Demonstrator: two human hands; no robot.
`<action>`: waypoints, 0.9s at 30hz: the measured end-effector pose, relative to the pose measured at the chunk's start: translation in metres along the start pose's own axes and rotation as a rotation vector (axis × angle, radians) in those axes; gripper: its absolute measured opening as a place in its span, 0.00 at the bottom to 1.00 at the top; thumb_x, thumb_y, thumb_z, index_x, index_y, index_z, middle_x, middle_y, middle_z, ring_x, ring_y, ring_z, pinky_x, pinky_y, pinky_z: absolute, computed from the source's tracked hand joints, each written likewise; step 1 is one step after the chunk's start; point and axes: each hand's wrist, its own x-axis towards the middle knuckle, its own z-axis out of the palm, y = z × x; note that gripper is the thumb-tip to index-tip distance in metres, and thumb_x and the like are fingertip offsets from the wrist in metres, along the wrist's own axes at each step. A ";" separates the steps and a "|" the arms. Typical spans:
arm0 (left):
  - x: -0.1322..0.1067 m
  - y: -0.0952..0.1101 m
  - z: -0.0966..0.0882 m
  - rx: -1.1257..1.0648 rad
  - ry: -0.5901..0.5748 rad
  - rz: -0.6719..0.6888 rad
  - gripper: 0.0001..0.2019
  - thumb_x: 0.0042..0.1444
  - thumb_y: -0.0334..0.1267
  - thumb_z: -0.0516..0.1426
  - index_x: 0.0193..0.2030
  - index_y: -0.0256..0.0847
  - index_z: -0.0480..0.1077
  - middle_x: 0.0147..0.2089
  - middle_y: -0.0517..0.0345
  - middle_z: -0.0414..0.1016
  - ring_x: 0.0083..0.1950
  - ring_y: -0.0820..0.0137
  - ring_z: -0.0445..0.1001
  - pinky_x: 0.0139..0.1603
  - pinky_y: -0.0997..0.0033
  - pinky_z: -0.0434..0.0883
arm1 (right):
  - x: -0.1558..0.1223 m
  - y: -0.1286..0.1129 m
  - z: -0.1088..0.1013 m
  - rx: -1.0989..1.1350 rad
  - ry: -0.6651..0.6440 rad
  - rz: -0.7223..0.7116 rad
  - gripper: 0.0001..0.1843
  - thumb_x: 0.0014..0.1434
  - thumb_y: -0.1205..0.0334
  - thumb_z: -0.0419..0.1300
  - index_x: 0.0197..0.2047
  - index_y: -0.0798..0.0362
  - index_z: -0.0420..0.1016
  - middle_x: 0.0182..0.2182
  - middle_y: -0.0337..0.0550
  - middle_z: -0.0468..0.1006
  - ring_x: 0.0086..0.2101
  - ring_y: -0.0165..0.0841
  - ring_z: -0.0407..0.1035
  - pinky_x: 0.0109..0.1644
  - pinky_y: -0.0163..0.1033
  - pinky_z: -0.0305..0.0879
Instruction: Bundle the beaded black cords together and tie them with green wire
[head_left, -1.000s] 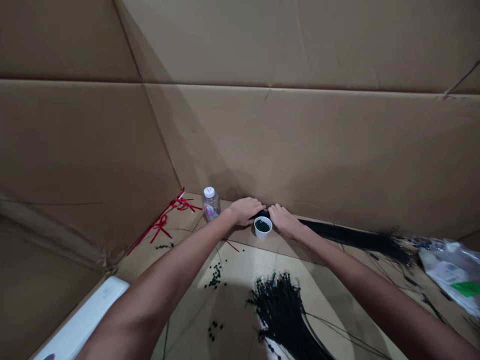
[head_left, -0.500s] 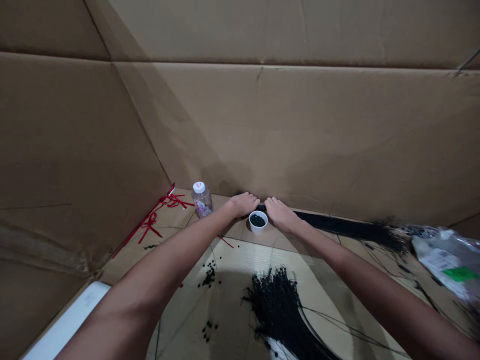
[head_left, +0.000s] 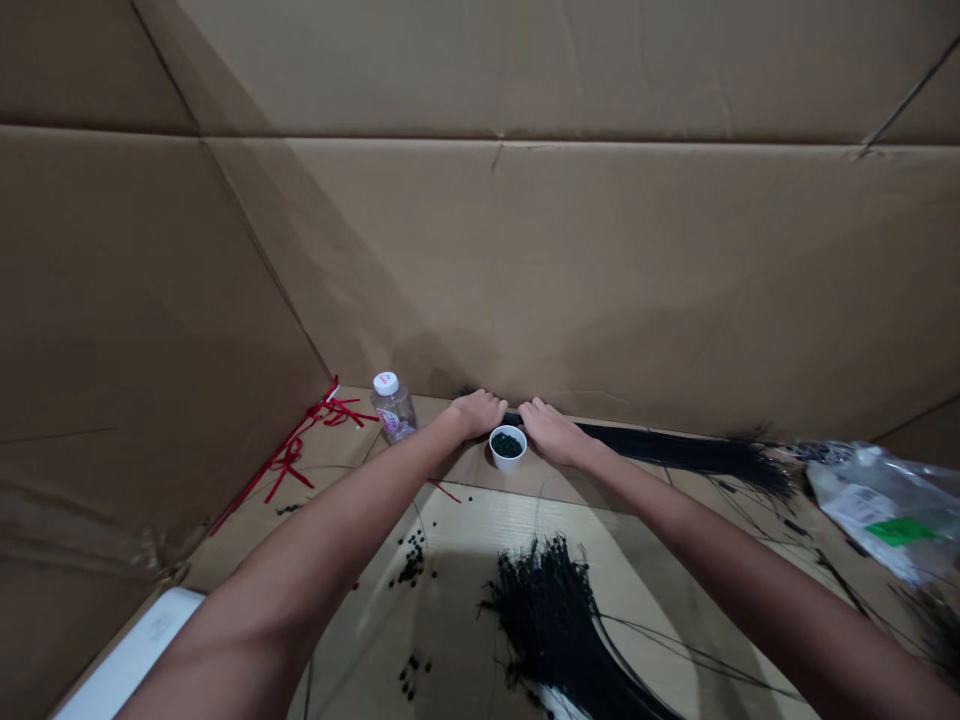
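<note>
Both arms reach far forward to the foot of the cardboard wall. My left hand (head_left: 476, 412) and my right hand (head_left: 546, 428) are curled, knuckles up, over the end of a long bundle of thin black strands (head_left: 675, 450) that lies along the wall. The grip itself is hidden under the fingers. A small white cup (head_left: 508, 447) filled with tiny black pieces stands just in front of and between the two hands.
A clear bottle with a white cap (head_left: 391, 406) stands left of the hands, with red ribbon strips (head_left: 300, 440) beyond it. Another black strand bundle (head_left: 559, 620) and scattered black beads (head_left: 409, 565) lie nearer. A plastic bag (head_left: 881, 505) is at right, a white object (head_left: 131, 660) at lower left.
The view has shifted slightly; both hands stay at the bundle's end by the wall, close behind the cup.
</note>
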 end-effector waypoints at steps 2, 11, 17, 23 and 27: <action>-0.002 0.000 0.000 0.002 0.005 0.002 0.19 0.70 0.44 0.63 0.63 0.38 0.73 0.61 0.46 0.77 0.56 0.58 0.80 0.56 0.50 0.80 | 0.001 -0.001 0.000 0.003 -0.007 0.003 0.18 0.72 0.55 0.66 0.61 0.53 0.76 0.57 0.50 0.79 0.52 0.44 0.78 0.54 0.54 0.78; -0.003 -0.007 -0.005 0.020 0.005 0.037 0.19 0.70 0.44 0.63 0.63 0.37 0.73 0.62 0.46 0.77 0.57 0.58 0.80 0.56 0.50 0.80 | 0.000 -0.005 -0.011 0.022 -0.024 0.055 0.18 0.72 0.56 0.66 0.61 0.53 0.76 0.58 0.50 0.78 0.52 0.44 0.77 0.55 0.55 0.78; -0.004 -0.013 -0.014 -0.001 -0.002 0.081 0.19 0.71 0.44 0.62 0.63 0.38 0.73 0.61 0.46 0.77 0.56 0.58 0.80 0.56 0.50 0.80 | -0.007 -0.002 -0.028 0.077 -0.081 0.077 0.18 0.73 0.55 0.65 0.61 0.53 0.76 0.55 0.49 0.80 0.48 0.41 0.79 0.50 0.51 0.80; -0.009 -0.017 -0.040 -0.022 0.012 0.067 0.19 0.71 0.44 0.62 0.63 0.38 0.73 0.62 0.46 0.77 0.57 0.58 0.80 0.57 0.50 0.80 | -0.009 0.012 -0.058 0.072 -0.093 0.110 0.17 0.73 0.54 0.65 0.60 0.53 0.76 0.53 0.48 0.81 0.47 0.41 0.79 0.50 0.51 0.80; -0.014 -0.015 -0.067 -0.017 0.003 0.037 0.18 0.71 0.44 0.62 0.63 0.38 0.73 0.61 0.46 0.77 0.56 0.58 0.80 0.56 0.50 0.80 | -0.016 0.019 -0.084 0.023 -0.074 0.116 0.17 0.74 0.53 0.64 0.59 0.54 0.77 0.51 0.47 0.81 0.44 0.39 0.80 0.48 0.50 0.80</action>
